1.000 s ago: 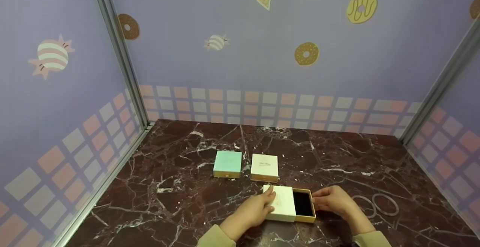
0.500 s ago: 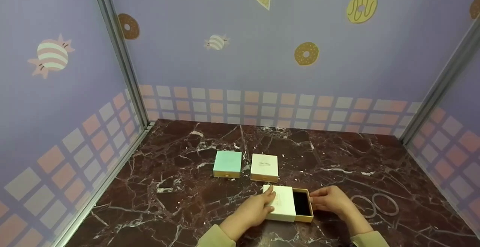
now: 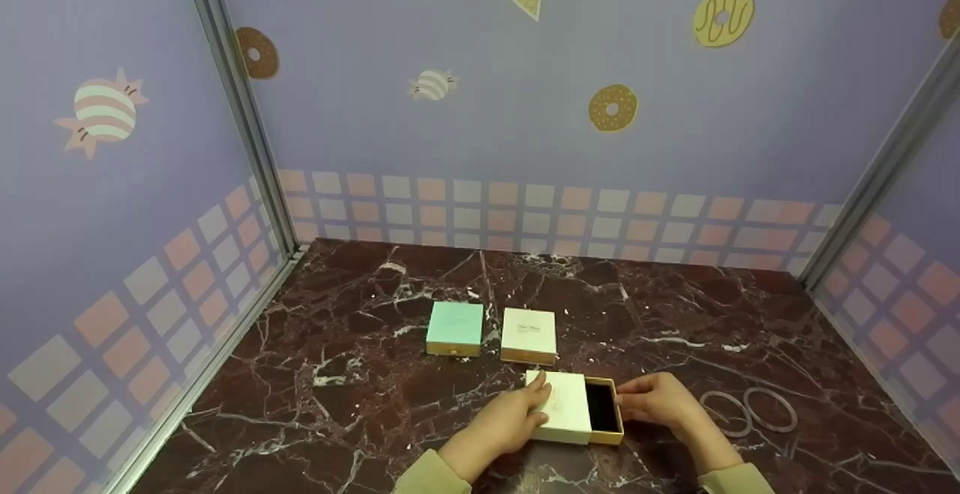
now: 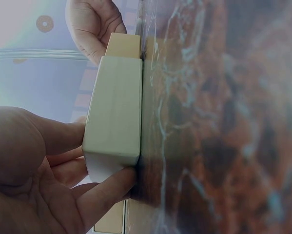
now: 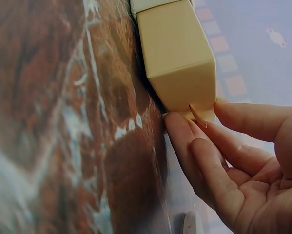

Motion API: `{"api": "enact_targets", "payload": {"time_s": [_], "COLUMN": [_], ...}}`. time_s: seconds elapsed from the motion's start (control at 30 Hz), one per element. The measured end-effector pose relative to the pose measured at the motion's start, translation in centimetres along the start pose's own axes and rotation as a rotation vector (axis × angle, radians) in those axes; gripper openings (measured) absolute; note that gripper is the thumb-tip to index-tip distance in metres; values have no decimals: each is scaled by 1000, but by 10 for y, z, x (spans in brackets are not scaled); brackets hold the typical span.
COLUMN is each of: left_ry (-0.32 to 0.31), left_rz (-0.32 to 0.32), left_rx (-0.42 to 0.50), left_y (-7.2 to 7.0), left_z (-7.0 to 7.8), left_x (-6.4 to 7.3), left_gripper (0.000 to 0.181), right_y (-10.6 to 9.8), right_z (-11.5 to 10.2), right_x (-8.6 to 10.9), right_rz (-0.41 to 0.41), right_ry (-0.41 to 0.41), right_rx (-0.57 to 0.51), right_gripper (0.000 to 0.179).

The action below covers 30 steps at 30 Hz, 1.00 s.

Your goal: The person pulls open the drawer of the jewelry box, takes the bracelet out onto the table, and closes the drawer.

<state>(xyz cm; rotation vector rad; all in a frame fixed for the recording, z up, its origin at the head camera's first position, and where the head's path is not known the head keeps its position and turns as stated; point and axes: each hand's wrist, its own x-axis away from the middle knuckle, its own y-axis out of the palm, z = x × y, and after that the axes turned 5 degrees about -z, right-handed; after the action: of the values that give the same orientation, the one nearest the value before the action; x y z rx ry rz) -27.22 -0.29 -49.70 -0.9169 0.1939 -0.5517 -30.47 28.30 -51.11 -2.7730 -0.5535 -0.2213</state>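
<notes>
A white slide-out gift box [image 3: 562,408] lies on the dark marbled table, its gold drawer [image 3: 616,434] partly out to the right and showing a black lining. My left hand [image 3: 504,419] holds the white sleeve, thumb on top and fingers against its left end, as the left wrist view shows. At the drawer's outer end is my right hand [image 3: 660,402]. In the right wrist view its fingertips touch the gold end face [image 5: 184,87] beside a small pull tab [image 5: 198,117], without a clear pinch on the tab.
Behind stand a mint-green box [image 3: 455,323] and another white box [image 3: 529,329], both with gold drawer fronts pushed in. Two pale rings [image 3: 771,409], like bangles, lie right of my right hand. Patterned lilac walls [image 3: 525,142] bound the table.
My right hand has moved slightly left, and the gold drawer has slid a little farther into its white sleeve. The left hand and the other boxes have stayed put.
</notes>
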Motion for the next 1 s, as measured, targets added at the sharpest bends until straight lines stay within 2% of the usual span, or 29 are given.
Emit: {"api": "enact_targets", "payload": {"time_s": [0.77,1.0], "left_ry": [-6,-21], "left_rz": [10,-11], "left_rx": [-20,-3], "left_y": [1,-2], "left_z": [0,2], "left_x": [0,0], "left_gripper": [53,54], "right_y": [9,11], "right_z": [-2,-2], "right_x": [-1,-2], "right_rz": [40,52], "right_ry": [-21,-31], "right_rx": [40,60], "right_gripper": [36,35]}}
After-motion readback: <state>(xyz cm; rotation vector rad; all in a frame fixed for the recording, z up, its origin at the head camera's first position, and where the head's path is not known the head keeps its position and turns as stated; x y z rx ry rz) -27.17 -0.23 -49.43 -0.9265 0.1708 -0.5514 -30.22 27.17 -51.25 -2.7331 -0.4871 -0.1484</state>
